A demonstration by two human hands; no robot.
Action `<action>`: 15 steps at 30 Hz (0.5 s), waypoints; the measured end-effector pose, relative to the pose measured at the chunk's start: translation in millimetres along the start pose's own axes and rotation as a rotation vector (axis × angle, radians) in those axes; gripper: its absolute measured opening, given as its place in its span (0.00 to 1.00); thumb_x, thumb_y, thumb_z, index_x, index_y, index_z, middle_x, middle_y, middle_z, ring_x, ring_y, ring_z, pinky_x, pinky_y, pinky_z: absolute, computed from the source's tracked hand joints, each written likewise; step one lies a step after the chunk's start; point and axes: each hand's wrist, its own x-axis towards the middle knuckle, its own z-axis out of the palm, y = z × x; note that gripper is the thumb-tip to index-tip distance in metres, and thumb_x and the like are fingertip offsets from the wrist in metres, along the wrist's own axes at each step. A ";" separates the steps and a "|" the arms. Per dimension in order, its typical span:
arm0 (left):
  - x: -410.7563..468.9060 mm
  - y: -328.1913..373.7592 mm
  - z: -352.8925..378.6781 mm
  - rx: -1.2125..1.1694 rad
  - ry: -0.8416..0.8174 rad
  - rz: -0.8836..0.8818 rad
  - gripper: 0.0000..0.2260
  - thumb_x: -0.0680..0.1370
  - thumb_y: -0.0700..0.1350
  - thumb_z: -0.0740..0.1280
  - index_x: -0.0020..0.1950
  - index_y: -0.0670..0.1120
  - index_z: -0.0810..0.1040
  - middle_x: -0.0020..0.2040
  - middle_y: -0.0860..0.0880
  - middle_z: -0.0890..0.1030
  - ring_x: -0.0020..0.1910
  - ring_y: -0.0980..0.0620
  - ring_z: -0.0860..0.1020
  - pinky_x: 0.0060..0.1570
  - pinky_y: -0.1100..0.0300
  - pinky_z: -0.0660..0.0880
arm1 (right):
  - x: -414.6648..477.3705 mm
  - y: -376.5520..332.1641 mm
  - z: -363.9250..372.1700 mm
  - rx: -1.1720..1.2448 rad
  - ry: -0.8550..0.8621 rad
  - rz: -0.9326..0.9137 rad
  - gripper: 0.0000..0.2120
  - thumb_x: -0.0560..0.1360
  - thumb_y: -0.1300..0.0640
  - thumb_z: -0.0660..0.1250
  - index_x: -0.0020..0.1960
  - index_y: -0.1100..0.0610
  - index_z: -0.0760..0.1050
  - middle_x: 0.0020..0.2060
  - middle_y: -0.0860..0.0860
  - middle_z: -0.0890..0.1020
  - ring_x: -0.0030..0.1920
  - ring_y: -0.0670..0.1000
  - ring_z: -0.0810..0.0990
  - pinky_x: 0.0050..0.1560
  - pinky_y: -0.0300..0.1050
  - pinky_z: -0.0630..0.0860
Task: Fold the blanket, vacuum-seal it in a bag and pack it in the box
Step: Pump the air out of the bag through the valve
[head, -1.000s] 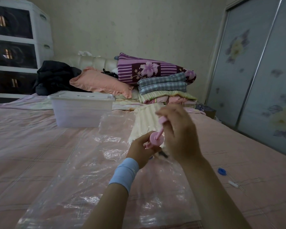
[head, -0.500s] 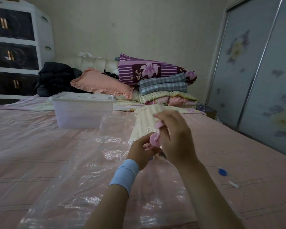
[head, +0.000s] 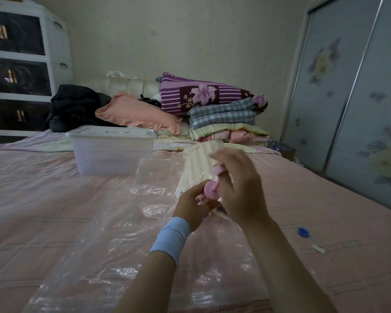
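Items I can see on the bed (head: 54,199):

- Blanket (head: 195,168): pale yellow, striped, folded into a long narrow slab, lying inside the bag's far end, towards the head of the bed.
- Vacuum bag (head: 113,249): clear, crinkled plastic, flat along the bed's middle, reaching to its near edge.
- Box (head: 111,152): translucent white plastic, lid on, upright, left of the blanket.

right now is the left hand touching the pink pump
Touching. The head view shows the left hand wrapped around the base of the pink pump, its fingers meeting the pink disc with no gap, while the right hand grips the handle.
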 end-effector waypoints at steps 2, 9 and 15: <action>0.4 -0.5 -0.4 0.028 -0.021 0.008 0.22 0.71 0.40 0.74 0.62 0.57 0.79 0.53 0.57 0.83 0.46 0.66 0.78 0.39 0.76 0.73 | 13.2 -9.8 -11.0 0.002 0.177 -0.090 0.14 0.80 0.66 0.59 0.60 0.63 0.80 0.55 0.57 0.80 0.59 0.54 0.79 0.61 0.46 0.77; -2.2 0.6 4.5 0.078 -0.004 0.014 0.19 0.70 0.39 0.71 0.49 0.64 0.79 0.47 0.55 0.84 0.49 0.55 0.81 0.52 0.58 0.78 | -37.3 21.3 24.2 -0.064 -0.133 0.153 0.20 0.78 0.57 0.54 0.63 0.58 0.80 0.60 0.53 0.78 0.61 0.53 0.77 0.59 0.55 0.78; -0.6 0.5 1.7 0.067 -0.008 0.021 0.21 0.70 0.41 0.74 0.59 0.58 0.79 0.51 0.58 0.83 0.49 0.62 0.79 0.45 0.71 0.75 | -3.1 3.6 -0.3 -0.038 -0.001 0.011 0.18 0.80 0.61 0.56 0.64 0.59 0.79 0.61 0.55 0.79 0.63 0.53 0.77 0.62 0.51 0.78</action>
